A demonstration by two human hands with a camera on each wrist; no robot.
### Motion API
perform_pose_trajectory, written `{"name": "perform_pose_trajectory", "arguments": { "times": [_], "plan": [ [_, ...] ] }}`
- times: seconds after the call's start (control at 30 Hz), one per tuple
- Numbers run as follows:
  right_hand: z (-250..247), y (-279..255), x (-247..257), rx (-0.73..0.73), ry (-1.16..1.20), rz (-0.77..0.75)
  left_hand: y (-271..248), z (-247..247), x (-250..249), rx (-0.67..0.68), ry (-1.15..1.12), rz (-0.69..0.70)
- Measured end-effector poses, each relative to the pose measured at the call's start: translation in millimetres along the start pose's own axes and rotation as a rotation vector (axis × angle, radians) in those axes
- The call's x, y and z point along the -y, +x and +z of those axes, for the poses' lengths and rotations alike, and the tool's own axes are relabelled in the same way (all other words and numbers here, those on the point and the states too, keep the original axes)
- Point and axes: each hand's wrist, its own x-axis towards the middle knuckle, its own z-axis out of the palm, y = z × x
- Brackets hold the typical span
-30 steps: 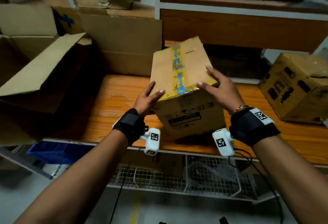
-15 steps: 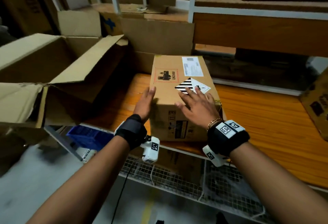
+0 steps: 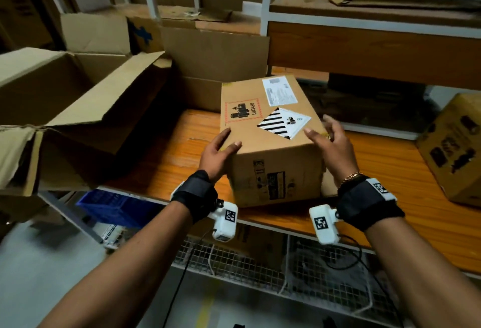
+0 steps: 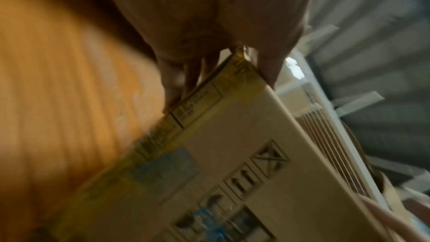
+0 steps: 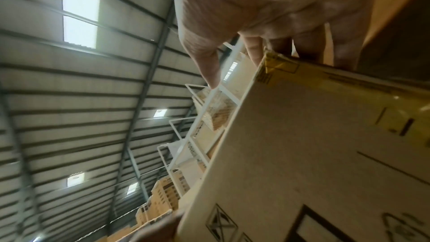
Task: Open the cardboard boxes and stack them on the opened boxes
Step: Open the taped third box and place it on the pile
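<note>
A closed cardboard box (image 3: 270, 130) lies on the orange wooden shelf (image 3: 390, 210), its labelled face up with a striped diamond sticker and a UN3480 mark. My left hand (image 3: 218, 150) straddles its near left top corner, thumb on top and straight fingers against the left side. My right hand (image 3: 330, 143) is at the near right top edge, fingers spread and slightly blurred. In the left wrist view the box (image 4: 232, 154) shows yellow tape along its side. In the right wrist view the box (image 5: 314, 154) has fingers behind its taped side, with the thumb held off it.
A big opened box (image 3: 78, 98) with raised flaps fills the left. Flat cardboard (image 3: 216, 52) leans behind. Another closed printed box (image 3: 453, 150) sits at the right. Below the shelf are a blue crate (image 3: 114, 205) and a wire basket (image 3: 299, 270).
The box, held tilted with its taped face up, was turned and now lies flat with its labels up. My right hand slid from the top to the right edge.
</note>
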Motion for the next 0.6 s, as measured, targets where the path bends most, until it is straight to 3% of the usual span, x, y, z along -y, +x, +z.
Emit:
{"name": "perform_pose_trajectory", "arguments": {
  "times": [0.2,0.37,0.5,0.6],
  "plan": [
    [6,-12,65,0.118,-0.438,-0.367,-1,-4,24,0.018,-0.186,-0.223],
    [71,-33,67,0.294,-0.762,-0.641,-3,-24,21,-0.045,0.044,-0.159],
    [111,-42,52,0.493,-0.827,-0.654,-10,-31,15,-0.034,-0.023,-0.2],
    [116,-38,47,0.51,-0.701,-0.56,-10,-33,9,-0.057,-0.016,-0.05]
  ]
}}
